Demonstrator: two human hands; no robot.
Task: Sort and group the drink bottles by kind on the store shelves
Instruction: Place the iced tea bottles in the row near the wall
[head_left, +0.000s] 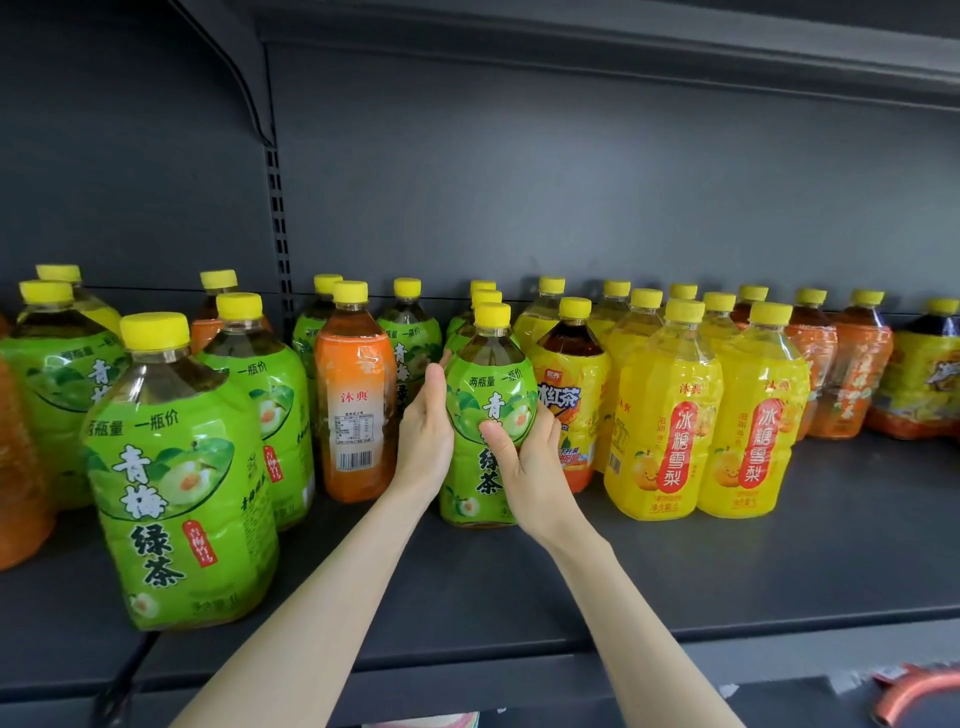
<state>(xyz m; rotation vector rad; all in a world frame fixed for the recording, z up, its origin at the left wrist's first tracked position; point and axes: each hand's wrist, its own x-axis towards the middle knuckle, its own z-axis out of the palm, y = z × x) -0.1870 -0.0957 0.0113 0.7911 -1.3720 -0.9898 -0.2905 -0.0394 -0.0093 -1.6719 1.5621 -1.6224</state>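
Your left hand (423, 441) and right hand (524, 457) clasp one green-label tea bottle (485, 415) from either side; it stands upright on the dark grey shelf (519, 582). Just to its left stands an orange-label bottle (356, 405), barcode facing you. Touching its right side is a black-tea bottle (571, 384), then two yellow-label pear drink bottles (670, 415). A large green-label bottle (176, 478) stands nearest you at left. All caps visible are yellow.
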